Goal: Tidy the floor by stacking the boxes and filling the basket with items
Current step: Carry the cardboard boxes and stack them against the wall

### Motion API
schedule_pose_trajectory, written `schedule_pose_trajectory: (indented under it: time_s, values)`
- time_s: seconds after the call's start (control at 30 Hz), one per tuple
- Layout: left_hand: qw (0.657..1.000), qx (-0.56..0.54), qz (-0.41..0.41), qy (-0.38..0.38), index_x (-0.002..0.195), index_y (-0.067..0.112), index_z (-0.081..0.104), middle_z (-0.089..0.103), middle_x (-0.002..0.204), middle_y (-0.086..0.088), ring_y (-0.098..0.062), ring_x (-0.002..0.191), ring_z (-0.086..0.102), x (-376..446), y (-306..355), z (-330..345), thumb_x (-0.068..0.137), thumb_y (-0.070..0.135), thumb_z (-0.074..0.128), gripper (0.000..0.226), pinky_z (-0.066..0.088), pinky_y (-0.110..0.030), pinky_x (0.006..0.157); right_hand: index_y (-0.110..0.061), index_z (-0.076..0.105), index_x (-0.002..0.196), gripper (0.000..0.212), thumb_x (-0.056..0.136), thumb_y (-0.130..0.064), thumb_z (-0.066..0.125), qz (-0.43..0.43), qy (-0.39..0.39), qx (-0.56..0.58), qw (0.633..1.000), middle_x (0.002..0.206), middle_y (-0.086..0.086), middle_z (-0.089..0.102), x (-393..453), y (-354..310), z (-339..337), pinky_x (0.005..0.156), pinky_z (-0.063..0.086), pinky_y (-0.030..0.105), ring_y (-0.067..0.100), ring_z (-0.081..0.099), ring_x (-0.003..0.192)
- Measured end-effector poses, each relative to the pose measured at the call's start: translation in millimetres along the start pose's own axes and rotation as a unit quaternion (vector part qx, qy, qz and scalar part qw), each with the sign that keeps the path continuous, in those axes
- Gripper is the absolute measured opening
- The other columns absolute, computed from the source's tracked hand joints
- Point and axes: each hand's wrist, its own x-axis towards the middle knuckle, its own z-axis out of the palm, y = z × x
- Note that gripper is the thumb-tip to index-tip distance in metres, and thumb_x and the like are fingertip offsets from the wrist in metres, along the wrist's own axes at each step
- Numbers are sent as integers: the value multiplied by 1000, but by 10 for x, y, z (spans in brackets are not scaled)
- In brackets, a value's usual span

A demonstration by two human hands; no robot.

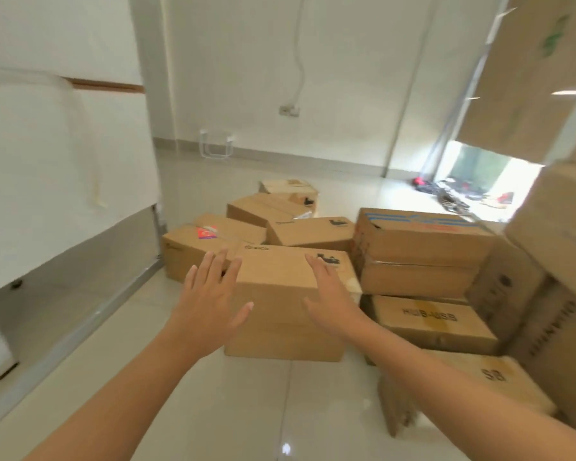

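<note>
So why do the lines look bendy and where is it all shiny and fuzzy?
Head view: the wide lens bows the wall edges; the window at the far right is washed out with glare; a bright spot glints on the floor tiles; the stacked boxes at top right are smeared by motion blur, while the hands look fairly sharp.

Body as I see it from the head camera: left hand (210, 296) bare, right hand (330, 294) bare; both forearms uncovered up to the frame's lower edge.
</note>
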Motion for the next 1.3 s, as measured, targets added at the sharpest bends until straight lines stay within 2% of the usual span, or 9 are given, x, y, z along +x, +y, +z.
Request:
schedule_pose_trajectory:
  time_s: [0.37, 0.5, 0.67, 0.77, 0.87, 1.0, 1.1, 1.2, 1.3]
  values:
    - [980, -46, 190, 26, 125, 6, 57, 51, 134, -21, -41, 116, 55, 591, 1433, -419, 74, 54, 36, 73, 49, -52, 84, -33, 1, 150, 79, 89, -10, 46, 171, 170, -48, 969, 157, -5, -5, -935, 563, -1597, 102, 41, 43, 28, 19, 141]
    - [967, -104, 226, 46, 139, 13, 41, 32, 150, -16, -37, 136, 34, 758, 1933, -598, 75, 62, 21, 83, 36, -52, 102, -32, 4, 150, 75, 91, -12, 47, 188, 223, -81, 953, 158, -4, -6, -1294, 679, -2093, 106, 31, 37, 28, 10, 144]
    - [950, -94, 294, 44, 136, 12, 45, 40, 144, -18, -39, 128, 45, 862, 2671, -731, 80, 60, 23, 76, 40, -54, 98, -32, 5, 150, 71, 94, -24, 48, 233, 293, -81, 924, 158, -1, -3, -1684, 1090, -2726, 115, 21, 46, 31, 8, 145]
    - [940, -115, 319, 38, 145, 18, 29, 17, 155, -12, -32, 142, 20, 900, 3147, -767, 75, 67, 7, 88, 21, -48, 112, -23, 13, 150, 66, 94, -26, 48, 255, 349, -80, 898, 155, 5, 11, -1904, 1385, -3153, 114, 24, 45, 32, 19, 141]
    - [936, -176, 305, 5, 149, 25, 10, -6, 158, -2, -23, 146, 0, 934, 3706, -802, 75, 73, -1, 89, 7, -40, 117, -20, 18, 149, 61, 95, -26, 46, 281, 383, -79, 876, 152, 9, 18, -2184, 1777, -3585, 111, 26, 45, 35, 26, 137]
    - [921, -270, 274, -57, 149, 29, 4, -9, 158, 4, -18, 146, -1, 958, 4549, -820, 80, 68, 14, 80, 10, -41, 117, -15, 19, 149, 60, 95, -26, 44, 330, 407, -50, 850, 151, 13, 19, -2547, 2428, -4151, 110, 26, 41, 35, 27, 136]
    - [884, -382, 238, -124, 148, 28, 18, 14, 156, -2, -22, 143, 16, 1078, 5262, -862, 78, 77, 25, 85, 16, -44, 117, -11, 35, 138, 55, 89, -33, 46, 365, 435, -8, 823, 140, 15, 34, -2755, 3003, -4595, 101, 35, 39, 34, 40, 125]
    - [811, -552, 142, -130, 136, 22, 41, 48, 136, -5, -21, 120, 47, 1265, 5991, -1051, 70, 85, 33, 92, 32, -38, 108, -4, 55, 107, 55, 76, -47, 41, 368, 460, 23, 808, 103, 11, 53, -2887, 3465, -5079, 79, 41, 32, 27, 52, 96]
    - [831, -546, -18, -106, 144, 12, 28, 32, 146, -13, -33, 132, 33, 1487, 6506, -1108, 85, 62, 44, 78, 28, -42, 106, 0, 34, 140, 57, 94, -30, 50, 376, 485, 62, 787, 132, 12, 48, -2985, 3841, -5504, 102, 34, 37, 31, 43, 127]
